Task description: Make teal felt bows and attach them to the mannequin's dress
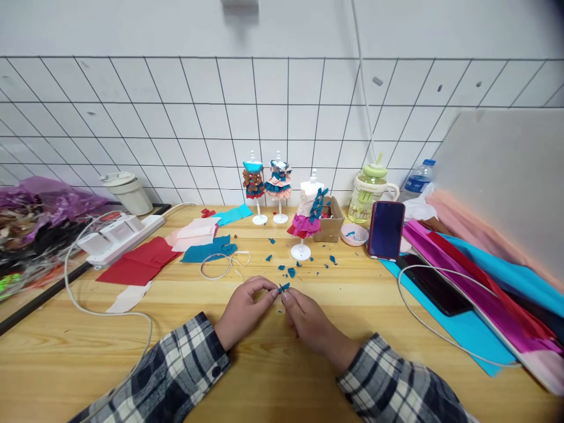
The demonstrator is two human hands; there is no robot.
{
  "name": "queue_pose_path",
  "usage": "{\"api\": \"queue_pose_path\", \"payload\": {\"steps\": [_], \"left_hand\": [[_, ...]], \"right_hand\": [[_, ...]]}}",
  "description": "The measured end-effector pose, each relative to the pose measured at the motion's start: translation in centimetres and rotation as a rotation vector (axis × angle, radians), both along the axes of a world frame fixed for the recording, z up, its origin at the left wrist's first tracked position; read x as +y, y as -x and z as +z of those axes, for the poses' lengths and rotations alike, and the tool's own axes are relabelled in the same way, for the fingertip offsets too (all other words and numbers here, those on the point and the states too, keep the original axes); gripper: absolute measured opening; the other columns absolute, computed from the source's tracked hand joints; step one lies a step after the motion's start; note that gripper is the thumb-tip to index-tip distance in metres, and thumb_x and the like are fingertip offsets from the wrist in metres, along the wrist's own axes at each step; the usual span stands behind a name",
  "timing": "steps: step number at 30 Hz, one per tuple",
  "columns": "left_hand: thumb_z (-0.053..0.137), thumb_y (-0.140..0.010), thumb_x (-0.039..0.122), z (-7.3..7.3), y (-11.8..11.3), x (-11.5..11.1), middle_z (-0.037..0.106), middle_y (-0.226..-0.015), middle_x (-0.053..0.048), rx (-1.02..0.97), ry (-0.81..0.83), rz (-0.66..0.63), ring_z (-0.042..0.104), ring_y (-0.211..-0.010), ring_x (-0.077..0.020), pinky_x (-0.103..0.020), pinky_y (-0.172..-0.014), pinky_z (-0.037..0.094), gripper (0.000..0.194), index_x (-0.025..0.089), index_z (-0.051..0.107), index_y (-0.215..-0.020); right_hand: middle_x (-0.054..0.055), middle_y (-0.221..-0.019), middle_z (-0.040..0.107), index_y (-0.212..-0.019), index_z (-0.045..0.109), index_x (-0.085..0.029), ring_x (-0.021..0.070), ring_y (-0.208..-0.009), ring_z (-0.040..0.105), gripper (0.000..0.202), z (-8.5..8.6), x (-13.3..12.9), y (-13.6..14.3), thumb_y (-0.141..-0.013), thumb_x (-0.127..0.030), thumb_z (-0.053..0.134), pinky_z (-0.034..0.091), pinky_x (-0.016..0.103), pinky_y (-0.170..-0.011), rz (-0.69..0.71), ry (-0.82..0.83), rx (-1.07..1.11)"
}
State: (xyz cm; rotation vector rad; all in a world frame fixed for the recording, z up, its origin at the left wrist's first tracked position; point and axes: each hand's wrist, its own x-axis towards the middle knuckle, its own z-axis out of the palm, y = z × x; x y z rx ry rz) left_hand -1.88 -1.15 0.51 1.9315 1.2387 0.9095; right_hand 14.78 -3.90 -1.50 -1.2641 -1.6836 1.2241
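Note:
Both hands meet over the wooden table [264,364], fingertips nearly touching. A small teal scrap [285,287] is pinched between the thumb and fingers of my left hand [251,306]. My right hand [307,317] is closed at the scrap's right side, its fingertips around something too small to make out. Teal snippets [291,272] lie just beyond the hands. Behind them stands a small white dress form [305,220] with a pink skirt and teal pieces down one side. Two more dressed forms [253,182] [278,182] stand near the wall.
Left are teal fabric [207,249], red fabric [138,261], a white cable [152,329], a power strip [126,241] and a cup [130,194]. Right are a pink dish [354,235], a cardboard box [330,226], an upright phone [386,230], a jug [365,197] and coloured fabrics [476,282].

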Motion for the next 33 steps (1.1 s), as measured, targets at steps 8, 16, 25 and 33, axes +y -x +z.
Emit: {"api": "queue_pose_path", "payload": {"steps": [8, 16, 25, 33], "left_hand": [[0.058, -0.081, 0.035, 0.2, -0.1, -0.1, 0.072, -0.083, -0.004, -0.037, 0.089, 0.005, 0.065, -0.081, -0.0185, -0.031, -0.080, 0.050, 0.020, 0.018, 0.069, -0.083], [0.063, -0.079, 0.032, -0.1, 0.1, 0.1, 0.069, -0.083, -0.003, -0.098, 0.118, 0.019, 0.064, -0.079, -0.0161, -0.030, -0.081, 0.050, 0.030, 0.018, 0.065, -0.105], [0.070, -0.073, 0.027, 0.0, 0.0, -0.1, 0.064, -0.079, -0.001, -0.127, 0.069, -0.005, 0.062, -0.077, -0.0150, -0.030, -0.079, 0.049, 0.037, 0.018, 0.062, -0.107], [0.070, -0.071, 0.024, 0.2, -0.2, -0.3, 0.065, -0.079, -0.001, -0.118, 0.070, -0.007, 0.061, -0.075, -0.0141, -0.028, -0.076, 0.049, 0.036, 0.019, 0.062, -0.106]], "right_hand": [[-0.005, -0.055, 0.044, -0.071, 0.040, -0.022, 0.0109, -0.050, 0.043, 0.035, 0.4, 0.0, -0.1, -0.095, -0.044, 0.030, 0.033, 0.024, -0.051, 0.016, 0.000, 0.010], [0.002, -0.077, 0.061, -0.087, 0.051, -0.022, 0.0170, -0.071, 0.055, 0.028, 1.0, 1.1, -2.2, -0.094, -0.044, 0.035, 0.034, 0.027, -0.061, -0.109, -0.197, -0.366], [0.012, -0.111, 0.060, -0.117, 0.058, -0.021, 0.0271, -0.107, 0.051, 0.036, 1.4, 1.8, -3.8, -0.082, -0.029, 0.059, 0.038, 0.039, -0.088, -0.225, -0.485, -0.601], [0.002, -0.077, 0.066, -0.084, 0.068, -0.022, 0.0170, -0.077, 0.057, 0.008, 2.2, 0.7, -2.0, -0.081, -0.026, 0.062, 0.042, 0.032, -0.076, -0.048, -0.449, -0.244]]}}
